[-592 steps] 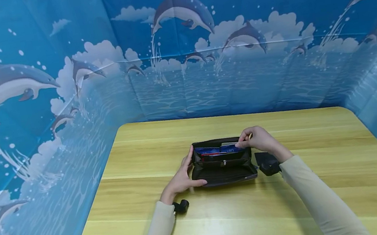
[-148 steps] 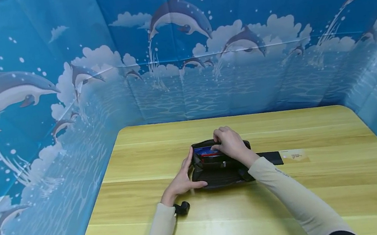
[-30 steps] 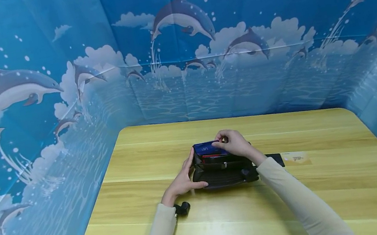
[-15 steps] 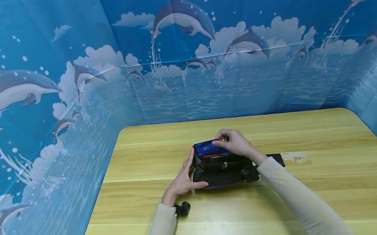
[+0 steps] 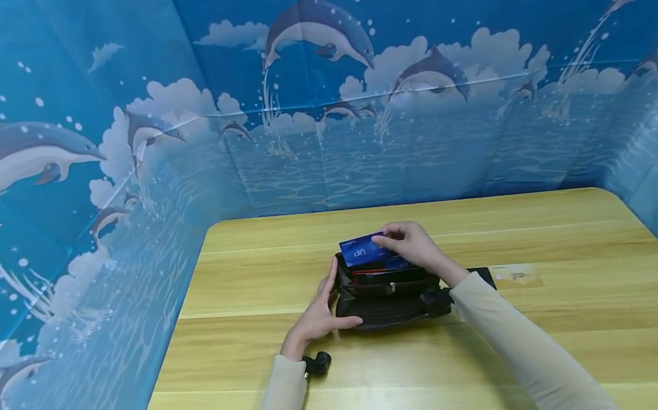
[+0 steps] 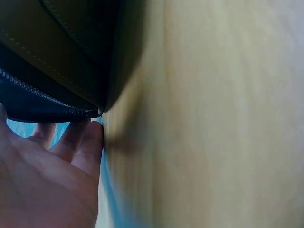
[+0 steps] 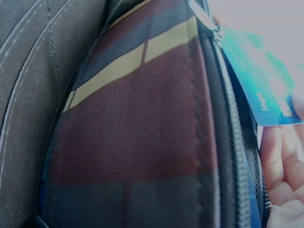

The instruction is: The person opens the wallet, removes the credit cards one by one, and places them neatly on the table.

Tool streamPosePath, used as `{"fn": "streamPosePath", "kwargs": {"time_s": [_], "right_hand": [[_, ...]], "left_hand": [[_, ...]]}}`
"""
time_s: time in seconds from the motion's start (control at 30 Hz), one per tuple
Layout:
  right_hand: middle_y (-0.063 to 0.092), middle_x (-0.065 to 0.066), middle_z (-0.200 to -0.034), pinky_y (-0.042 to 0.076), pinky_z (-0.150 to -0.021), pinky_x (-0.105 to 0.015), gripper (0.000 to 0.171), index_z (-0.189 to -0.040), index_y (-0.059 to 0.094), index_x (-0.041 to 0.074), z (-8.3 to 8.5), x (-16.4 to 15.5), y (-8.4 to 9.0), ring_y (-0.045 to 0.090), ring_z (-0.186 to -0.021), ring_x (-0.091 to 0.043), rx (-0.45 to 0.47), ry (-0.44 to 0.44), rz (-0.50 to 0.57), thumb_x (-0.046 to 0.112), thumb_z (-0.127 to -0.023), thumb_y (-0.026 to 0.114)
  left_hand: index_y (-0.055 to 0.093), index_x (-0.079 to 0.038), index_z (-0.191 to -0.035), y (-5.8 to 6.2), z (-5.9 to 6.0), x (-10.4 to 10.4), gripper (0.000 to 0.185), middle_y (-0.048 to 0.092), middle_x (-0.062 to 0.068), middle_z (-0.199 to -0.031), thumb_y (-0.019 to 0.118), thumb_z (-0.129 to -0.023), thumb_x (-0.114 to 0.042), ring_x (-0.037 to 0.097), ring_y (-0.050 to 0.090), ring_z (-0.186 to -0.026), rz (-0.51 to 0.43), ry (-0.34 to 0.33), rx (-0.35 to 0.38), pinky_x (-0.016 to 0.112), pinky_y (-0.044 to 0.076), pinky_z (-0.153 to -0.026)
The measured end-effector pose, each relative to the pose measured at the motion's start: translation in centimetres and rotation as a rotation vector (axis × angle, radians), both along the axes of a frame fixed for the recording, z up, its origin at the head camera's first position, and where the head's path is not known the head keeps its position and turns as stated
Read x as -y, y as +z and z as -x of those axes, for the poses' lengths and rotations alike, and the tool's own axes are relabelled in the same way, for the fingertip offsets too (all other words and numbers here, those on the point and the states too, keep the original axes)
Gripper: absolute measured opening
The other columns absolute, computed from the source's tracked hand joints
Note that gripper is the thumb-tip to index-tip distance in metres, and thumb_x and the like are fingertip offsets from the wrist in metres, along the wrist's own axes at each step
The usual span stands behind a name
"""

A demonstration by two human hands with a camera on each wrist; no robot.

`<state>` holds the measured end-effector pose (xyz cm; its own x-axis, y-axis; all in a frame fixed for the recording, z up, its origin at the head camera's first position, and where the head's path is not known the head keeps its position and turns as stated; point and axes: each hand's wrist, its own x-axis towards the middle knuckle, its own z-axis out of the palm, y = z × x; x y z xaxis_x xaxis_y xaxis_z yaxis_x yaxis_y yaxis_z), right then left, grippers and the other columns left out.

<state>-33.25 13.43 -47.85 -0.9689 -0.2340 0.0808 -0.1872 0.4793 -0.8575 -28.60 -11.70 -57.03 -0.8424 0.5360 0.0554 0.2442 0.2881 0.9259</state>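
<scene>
A black zip wallet (image 5: 383, 294) lies open on the wooden table (image 5: 398, 382). My right hand (image 5: 409, 247) pinches a blue card (image 5: 361, 251) marked VIP, lifted above the wallet's far pocket. The card (image 7: 259, 76) shows at the upper right of the right wrist view beside the wallet's lining (image 7: 137, 142). Other cards, red and blue, stay in the pocket. My left hand (image 5: 320, 308) holds the wallet's left end, thumb on the near flap; its fingers (image 6: 76, 142) lie against the zip edge (image 6: 47, 102).
A black card (image 5: 481, 277) and a pale card (image 5: 516, 275) lie on the table right of the wallet. Small black wrist cameras sit at each wrist (image 5: 316, 363). Blue dolphin-print screens (image 5: 348, 86) wall the table on three sides.
My right hand has drawn the blue card up and out of the wallet's far pocket. The left hand and wallet have stayed put.
</scene>
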Motion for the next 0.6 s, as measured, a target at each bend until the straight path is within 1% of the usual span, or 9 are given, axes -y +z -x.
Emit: {"fn": "streamPosePath", "kwargs": {"time_s": [0.07,0.17,0.3,0.4,0.5,0.6], "right_hand": [[0.062,-0.008,-0.089,0.041,-0.064,-0.036,0.032,-0.093,0.07,0.008,0.0,-0.06,0.06,0.05,-0.075,-0.025,0.008,0.006,0.028,0.039,-0.092,0.062],[0.061,-0.008,-0.082,0.039,-0.062,-0.036,0.033,-0.092,0.069,0.009,0.04,-0.17,0.03,0.048,-0.073,-0.025,0.01,0.008,0.05,0.041,-0.092,0.061],[0.062,-0.009,-0.074,0.038,-0.062,-0.037,0.034,-0.099,0.067,0.008,0.13,-0.27,-0.1,0.051,-0.071,-0.027,0.013,0.015,0.084,0.041,-0.093,0.059],[0.063,-0.01,-0.069,0.041,-0.063,-0.038,0.035,-0.107,0.066,0.008,0.21,-0.31,-0.17,0.055,-0.071,-0.027,0.025,0.006,0.108,0.04,-0.094,0.058],[0.065,-0.009,-0.069,0.045,-0.067,-0.04,0.037,-0.111,0.063,0.007,0.27,-0.31,-0.18,0.06,-0.072,-0.026,0.039,-0.014,0.125,0.04,-0.094,0.058],[0.068,-0.009,-0.072,0.049,-0.078,-0.044,0.037,-0.111,0.061,0.006,0.27,-0.27,-0.14,0.065,-0.072,-0.025,0.055,-0.029,0.143,0.039,-0.095,0.057]], "left_hand": [[-0.011,-0.042,-0.149,0.04,0.01,0.01,0.118,-0.003,0.005,-0.157,0.081,-0.077,-0.023,0.033,0.003,-0.141,-0.002,0.001,-0.001,0.061,0.014,-0.105],[-0.011,-0.042,-0.149,0.1,-0.04,-0.02,0.119,-0.002,0.005,-0.157,0.081,-0.076,-0.026,0.033,0.004,-0.141,0.008,0.008,-0.005,0.06,0.015,-0.105],[-0.009,-0.048,-0.147,0.1,-0.14,-0.05,0.118,-0.001,0.002,-0.157,0.082,-0.074,-0.033,0.03,0.006,-0.141,0.02,0.021,-0.004,0.059,0.016,-0.106],[-0.009,-0.049,-0.147,0.1,-0.23,-0.06,0.119,-0.001,0.0,-0.157,0.083,-0.073,-0.037,0.03,0.006,-0.141,0.013,0.025,-0.005,0.059,0.015,-0.105],[-0.009,-0.047,-0.148,0.17,-0.28,-0.07,0.119,0.0,0.001,-0.157,0.082,-0.072,-0.04,0.031,0.006,-0.141,0.007,0.024,-0.011,0.061,0.015,-0.105],[-0.009,-0.046,-0.148,0.29,-0.32,-0.07,0.119,0.0,0.003,-0.157,0.082,-0.072,-0.041,0.033,0.006,-0.141,0.009,0.025,-0.013,0.062,0.015,-0.104]]}}
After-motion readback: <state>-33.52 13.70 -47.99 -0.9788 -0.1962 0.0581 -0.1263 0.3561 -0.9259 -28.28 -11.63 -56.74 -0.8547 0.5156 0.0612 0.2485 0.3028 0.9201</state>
